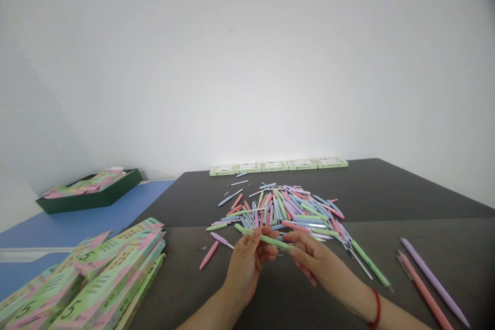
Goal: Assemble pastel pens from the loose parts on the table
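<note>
Between both hands, just in front of the pile, is a light green pen [274,241], held nearly level. My left hand [247,263] is closed on its left part, thumb on top. The fingertips of my right hand [319,260] pinch its right end and partly hide it. Behind the hands spreads a heap of pastel pen parts and thin white refills [282,209], in green, pink, purple and blue. A pink pen part [209,255] and a purple one [219,238] lie left of my left hand.
Stacked printed packages [112,278] lie at the front left. A green tray [93,198] with similar packages rests on the blue surface [135,203]. Flat boxes [274,166] line the dark table's [386,191] back edge. Purple [433,278] and pink [423,289] pens lie right.
</note>
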Motion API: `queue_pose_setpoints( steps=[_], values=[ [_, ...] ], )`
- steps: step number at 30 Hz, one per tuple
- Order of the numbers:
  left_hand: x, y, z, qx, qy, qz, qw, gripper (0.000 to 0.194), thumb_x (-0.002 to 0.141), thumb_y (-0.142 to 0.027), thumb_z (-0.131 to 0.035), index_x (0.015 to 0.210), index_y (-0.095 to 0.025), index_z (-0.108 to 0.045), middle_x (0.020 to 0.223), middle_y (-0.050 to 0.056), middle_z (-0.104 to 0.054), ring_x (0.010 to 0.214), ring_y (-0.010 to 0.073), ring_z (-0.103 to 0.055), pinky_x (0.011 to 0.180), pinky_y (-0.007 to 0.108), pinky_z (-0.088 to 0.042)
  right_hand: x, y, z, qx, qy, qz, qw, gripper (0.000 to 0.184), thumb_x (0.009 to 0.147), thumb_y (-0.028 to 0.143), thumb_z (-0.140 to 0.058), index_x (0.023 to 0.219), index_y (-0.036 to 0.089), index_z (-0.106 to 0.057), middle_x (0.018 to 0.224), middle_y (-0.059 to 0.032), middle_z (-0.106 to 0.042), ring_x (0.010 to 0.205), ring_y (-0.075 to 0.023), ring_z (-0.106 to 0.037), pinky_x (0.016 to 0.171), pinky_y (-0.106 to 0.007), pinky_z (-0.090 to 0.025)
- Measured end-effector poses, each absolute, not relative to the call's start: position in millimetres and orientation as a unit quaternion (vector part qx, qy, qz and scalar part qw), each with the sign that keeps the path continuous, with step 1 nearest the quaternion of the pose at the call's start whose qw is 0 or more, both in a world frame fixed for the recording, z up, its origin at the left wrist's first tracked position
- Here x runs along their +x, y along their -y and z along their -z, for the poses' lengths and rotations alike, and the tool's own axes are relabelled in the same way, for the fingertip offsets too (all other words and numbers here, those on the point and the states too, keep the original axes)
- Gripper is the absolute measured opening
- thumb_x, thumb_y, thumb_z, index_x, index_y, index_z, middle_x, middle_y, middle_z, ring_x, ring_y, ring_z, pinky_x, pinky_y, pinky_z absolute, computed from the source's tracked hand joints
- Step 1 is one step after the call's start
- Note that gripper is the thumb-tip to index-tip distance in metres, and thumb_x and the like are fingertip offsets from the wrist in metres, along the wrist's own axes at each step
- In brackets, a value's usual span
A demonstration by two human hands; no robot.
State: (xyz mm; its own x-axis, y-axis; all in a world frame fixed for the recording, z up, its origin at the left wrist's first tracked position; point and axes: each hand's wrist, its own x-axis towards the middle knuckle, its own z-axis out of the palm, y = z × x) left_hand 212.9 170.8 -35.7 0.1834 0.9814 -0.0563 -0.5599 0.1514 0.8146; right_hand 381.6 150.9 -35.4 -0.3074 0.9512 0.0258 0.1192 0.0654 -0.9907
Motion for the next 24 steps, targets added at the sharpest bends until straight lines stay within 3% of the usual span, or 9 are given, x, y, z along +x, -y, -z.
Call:
queue_pose_setpoints(
  steps=[5, 10, 15, 20, 24],
  values=[
    [213.1, -172.1, 37.5, 0.347, -0.310, -0.553, 0.691, 0.031, 0.078, -0.037, -0.066, 0.091, -0.009, -0.069, 0.084, 0.011, -0.072, 0.053, 0.0085, -0.059, 0.053, 0.019, -0.049, 380.8, -150.3, 35.4, -0.449, 0.586, -0.566, 0.366, 0.044, 0.088, 0.055, -0.033, 0.080, 0.017, -0.053, 0.045, 0.0080, -0.040, 0.033, -0.0055, -0.028, 0.031, -0.017, -0.021],
    [212.9, -171.5, 38.5, 0.342, -0.306, -0.552, 0.697, 0.029, 0.079, -0.035, -0.066, 0.092, -0.009, -0.070, 0.087, 0.011, -0.071, 0.056, 0.0085, -0.059, 0.054, 0.019, -0.049, 380.9, -150.9, 35.7, -0.414, 0.592, -0.554, 0.414, 0.038, 0.080, 0.052, -0.054, 0.098, 0.019, -0.049, 0.054, 0.0093, -0.044, 0.037, -0.0052, -0.035, 0.034, -0.016, -0.026],
    [213.1, -169.4, 37.2, 0.362, -0.283, -0.548, 0.699, 0.028, 0.080, -0.034, -0.065, 0.094, -0.010, -0.071, 0.088, 0.010, -0.070, 0.056, 0.0077, -0.057, 0.053, 0.019, -0.047, 380.4, -149.1, 37.5, -0.430, 0.521, -0.617, 0.403, 0.050, 0.088, 0.059, -0.034, 0.079, 0.015, -0.054, 0.041, 0.0084, -0.039, 0.030, -0.0044, -0.024, 0.030, -0.017, -0.016],
    [213.0, -169.7, 37.0, 0.373, -0.286, -0.551, 0.689, 0.027, 0.080, -0.034, -0.065, 0.093, -0.011, -0.071, 0.083, 0.008, -0.069, 0.057, 0.0078, -0.056, 0.052, 0.018, -0.046, 381.2, -147.3, 31.8, -0.351, 0.458, -0.669, 0.468, 0.037, 0.079, 0.049, -0.060, 0.099, 0.018, -0.055, 0.060, 0.0061, -0.050, 0.043, -0.0049, -0.039, 0.036, -0.015, -0.027],
    [213.4, -167.9, 36.8, 0.401, -0.289, -0.552, 0.671, 0.027, 0.079, -0.034, -0.066, 0.094, -0.013, -0.072, 0.088, 0.008, -0.069, 0.059, 0.0089, -0.056, 0.052, 0.019, -0.045, 384.0, -150.1, 32.9, -0.365, 0.425, -0.677, 0.477, 0.036, 0.081, 0.050, -0.057, 0.093, 0.016, -0.059, 0.052, 0.0067, -0.047, 0.037, -0.0035, -0.033, 0.034, -0.016, -0.021]
  ],
)
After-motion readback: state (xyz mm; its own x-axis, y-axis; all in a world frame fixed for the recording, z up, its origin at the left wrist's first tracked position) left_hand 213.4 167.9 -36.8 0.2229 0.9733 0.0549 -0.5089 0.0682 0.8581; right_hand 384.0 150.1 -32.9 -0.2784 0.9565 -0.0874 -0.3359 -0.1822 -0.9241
